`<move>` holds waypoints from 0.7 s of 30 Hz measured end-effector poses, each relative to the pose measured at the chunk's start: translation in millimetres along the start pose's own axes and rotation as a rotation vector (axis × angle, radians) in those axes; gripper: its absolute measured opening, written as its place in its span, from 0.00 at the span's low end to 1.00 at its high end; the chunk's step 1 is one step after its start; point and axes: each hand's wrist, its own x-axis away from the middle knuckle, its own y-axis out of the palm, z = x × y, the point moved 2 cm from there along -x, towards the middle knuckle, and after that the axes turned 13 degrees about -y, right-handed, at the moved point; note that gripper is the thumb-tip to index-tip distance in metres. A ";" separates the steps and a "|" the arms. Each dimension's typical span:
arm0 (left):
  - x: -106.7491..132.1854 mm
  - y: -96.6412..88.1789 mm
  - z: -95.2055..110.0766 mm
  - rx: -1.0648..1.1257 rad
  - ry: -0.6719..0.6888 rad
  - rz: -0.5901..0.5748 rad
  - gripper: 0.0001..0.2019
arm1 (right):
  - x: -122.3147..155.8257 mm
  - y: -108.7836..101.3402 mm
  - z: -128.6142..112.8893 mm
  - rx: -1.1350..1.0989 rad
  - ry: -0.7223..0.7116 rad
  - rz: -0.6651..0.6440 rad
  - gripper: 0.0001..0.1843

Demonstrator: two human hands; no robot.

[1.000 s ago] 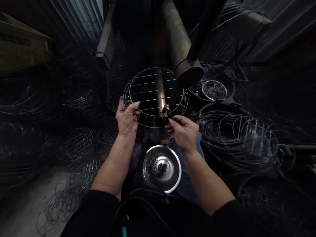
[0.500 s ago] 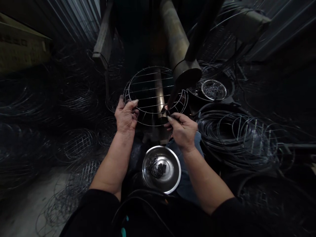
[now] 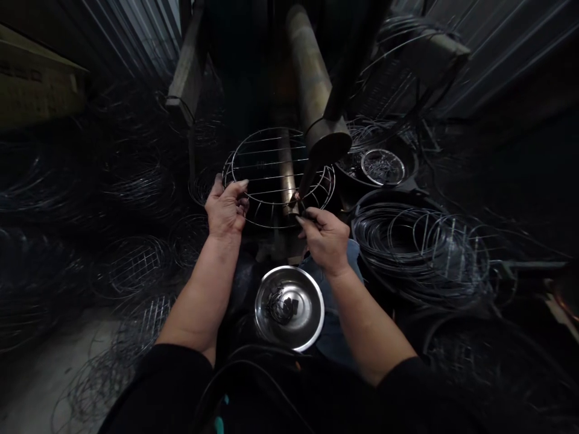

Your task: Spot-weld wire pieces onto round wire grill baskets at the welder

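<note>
A round wire rack (image 3: 271, 163) with parallel bars and a second hoop lies between the machine's upper cylinder (image 3: 312, 78) and its lower brass-coloured rod (image 3: 286, 163). My left hand (image 3: 226, 206) is closed round the rack's left rim, thumb on top. By the electrode tip (image 3: 297, 196) at the near edge, my right hand (image 3: 324, 236) pinches a small dark piece, too small to name, against the rim. Below, between my arms, a shiny steel bowl (image 3: 316, 325) holds a small tangle of dark wire pieces (image 3: 281, 306).
Coiled wire (image 3: 380, 247) fills a large tub at right, with a wire grid on top. Behind it stands a small dish (image 3: 383, 167) of short pieces. Finished-looking wire grids (image 3: 140, 265) pile up at left. A wooden beam (image 3: 185, 90) juts out at upper left.
The whole view has shifted slightly, so everything sits a little further left. Both hands keep their places on the rack, and the right hand stays pinched by the electrode tip.
</note>
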 end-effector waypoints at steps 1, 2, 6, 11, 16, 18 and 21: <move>0.1 0.7 0.5 0.000 0.004 -0.004 0.42 | 0.5 0.5 2.3 0.012 -0.032 0.017 0.08; 0.2 1.4 1.2 -0.003 0.009 -0.006 0.42 | 0.7 1.1 4.1 0.016 -0.056 0.037 0.08; 1.8 3.7 3.2 -0.026 0.006 0.017 0.44 | 0.1 3.8 6.0 0.021 -0.076 0.051 0.07; 4.4 4.8 3.2 0.015 0.017 -0.018 0.42 | -0.7 4.0 3.6 -0.053 0.007 0.034 0.07; -0.3 5.0 2.3 0.015 -0.005 -0.009 0.38 | -3.1 4.4 3.5 -0.139 0.072 0.006 0.10; 0.8 3.9 0.9 0.023 -0.010 0.000 0.38 | -1.2 2.8 3.0 -0.144 0.052 -0.002 0.10; 11.2 -3.9 -7.0 0.023 -0.018 0.007 0.34 | 8.4 -6.5 -2.8 -0.054 -0.071 0.023 0.08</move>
